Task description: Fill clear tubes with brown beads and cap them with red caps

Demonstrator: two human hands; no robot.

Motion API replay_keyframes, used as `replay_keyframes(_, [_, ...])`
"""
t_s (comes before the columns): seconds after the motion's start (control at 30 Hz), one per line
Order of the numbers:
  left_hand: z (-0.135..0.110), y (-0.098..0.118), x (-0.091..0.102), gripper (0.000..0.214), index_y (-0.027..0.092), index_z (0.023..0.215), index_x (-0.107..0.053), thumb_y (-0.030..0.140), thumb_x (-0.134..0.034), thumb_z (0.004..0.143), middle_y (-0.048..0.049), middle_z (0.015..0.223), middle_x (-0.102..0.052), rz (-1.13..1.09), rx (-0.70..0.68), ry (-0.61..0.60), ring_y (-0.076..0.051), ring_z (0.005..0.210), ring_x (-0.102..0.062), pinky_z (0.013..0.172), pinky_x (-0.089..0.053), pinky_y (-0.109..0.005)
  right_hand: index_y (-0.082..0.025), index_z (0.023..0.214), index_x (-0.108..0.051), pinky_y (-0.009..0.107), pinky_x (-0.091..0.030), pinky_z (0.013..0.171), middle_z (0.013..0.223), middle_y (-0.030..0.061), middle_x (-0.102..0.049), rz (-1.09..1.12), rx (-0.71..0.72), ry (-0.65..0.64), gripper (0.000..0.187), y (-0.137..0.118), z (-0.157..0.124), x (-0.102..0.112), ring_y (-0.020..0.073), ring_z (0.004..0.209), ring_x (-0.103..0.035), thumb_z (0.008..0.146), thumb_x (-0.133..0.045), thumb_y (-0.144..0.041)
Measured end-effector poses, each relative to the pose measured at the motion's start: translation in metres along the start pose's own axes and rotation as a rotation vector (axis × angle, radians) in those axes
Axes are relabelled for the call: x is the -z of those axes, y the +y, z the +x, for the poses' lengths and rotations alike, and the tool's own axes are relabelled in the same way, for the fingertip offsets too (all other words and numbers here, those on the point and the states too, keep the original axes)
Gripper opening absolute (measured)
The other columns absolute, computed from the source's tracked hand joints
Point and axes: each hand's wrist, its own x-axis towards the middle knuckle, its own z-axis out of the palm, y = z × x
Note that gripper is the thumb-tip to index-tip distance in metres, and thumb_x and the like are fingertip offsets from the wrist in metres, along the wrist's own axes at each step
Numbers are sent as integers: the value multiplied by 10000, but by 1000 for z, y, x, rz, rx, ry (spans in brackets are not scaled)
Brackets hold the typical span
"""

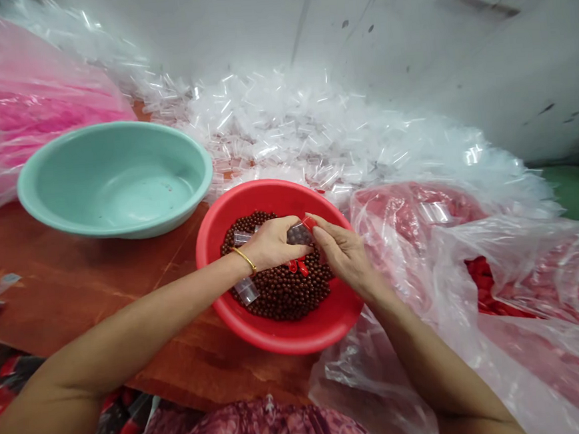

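Note:
My left hand (pixel 270 242), with a gold bangle at the wrist, grips a clear plastic tube (pixel 298 235) with dark brown balls in it. The fingers of my right hand (pixel 343 251) are closed on a small red cap (pixel 310 223) at the tube's right end. Whether the cap is seated on the tube I cannot tell. Both hands are over a red basin (pixel 284 344) holding many shiny brown balls (pixel 285 294). Among the balls lie a few red caps (pixel 302 267) and clear tubes (pixel 248 290) without balls visible inside.
To the left stands a pale green basin (pixel 120 225). A large heap of clear tubes (pixel 302 122) lies along the wall. Plastic bags of red pieces (pixel 485 288) crowd the right side, and a bag with pink contents (pixel 46 122) sits at the far left. Filled packs (pixel 115 424) lie below the table edge.

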Motion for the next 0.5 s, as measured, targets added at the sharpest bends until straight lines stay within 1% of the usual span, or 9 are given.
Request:
replay_keyframes(0.07, [-1, 1, -1, 146, 150, 680, -504, 213, -633, 654, 56, 593, -470, 47, 24, 37, -79, 565, -417, 514, -310, -205, -242, 1154, -644, 406, -485, 940, 1084, 34, -683, 38, -33, 3, 376, 2, -1, -3, 226, 1026, -621, 873, -471, -421])
replay_keyframes(0.13, [-1, 3, -1, 143, 156, 664, -485, 199, -620, 647, 61, 579, -461, 11, 36, 46, -75, 550, -414, 510, -308, -204, -254, 1168, -633, 395, -527, 844, 976, 37, -691, 79, -76, -19, 388, 2, -1, -2, 228, 957, -631, 870, -474, -444])
replay_keyframes(0.2, [0, 5, -2, 141, 160, 668, -473, 187, -608, 641, 68, 571, -455, -86, 32, 14, -69, 537, -414, 511, -317, -202, -256, 1174, -625, 348, -546, 669, 783, 29, -656, 132, -132, -44, 399, 0, -1, 0, 204, 778, -634, 863, -484, -460])
replay_keyframes(0.27, [1, 7, -2, 145, 160, 673, -471, 188, -609, 636, 71, 567, -449, -164, 22, -26, -65, 531, -411, 513, -323, -202, -245, 1167, -625, 294, -495, 511, 616, 0, -561, 183, -179, -21, 407, -2, 0, 2, 154, 567, -559, 860, -486, -474])
replay_keyframes(0.3, [2, 8, -2, 145, 160, 677, -474, 191, -609, 635, 70, 569, -448, -185, 15, -32, -65, 534, -411, 516, -326, -202, -240, 1162, -625, 277, -466, 469, 572, -13, -517, 200, -190, 8, 410, -3, 0, 3, 132, 504, -509, 861, -481, -479])
replay_keyframes(0.33, [3, 8, -1, 145, 159, 679, -477, 198, -609, 636, 69, 573, -449, -192, 10, -23, -66, 541, -414, 521, -330, -203, -237, 1160, -623, 268, -449, 452, 554, -21, -493, 207, -191, 43, 412, -3, -1, 2, 120, 478, -477, 863, -476, -482])
replay_keyframes(0.37, [3, 9, -1, 143, 158, 679, -479, 205, -607, 637, 66, 579, -453, -183, 7, -4, -67, 548, -418, 526, -334, -204, -235, 1162, -617, 264, -448, 454, 556, -22, -491, 207, -182, 76, 415, -4, -2, 0, 118, 482, -473, 864, -472, -485])
replay_keyframes(0.43, [4, 9, 1, 129, 158, 673, -482, 212, -594, 637, 61, 590, -463, -118, 9, 36, -73, 559, -425, 530, -333, -208, -227, 1177, -604, 269, -473, 494, 596, -12, -525, 196, -149, 111, 429, -3, -4, -4, 129, 549, -516, 861, -473, -486])
replay_keyframes(0.5, [3, 9, 3, 118, 160, 660, -478, 209, -581, 632, 58, 589, -466, -13, 21, 46, -77, 560, -425, 525, -321, -214, -219, 1194, -593, 281, -496, 539, 645, -4, -560, 185, -118, 112, 442, -1, -6, -8, 142, 620, -556, 860, -473, -483])
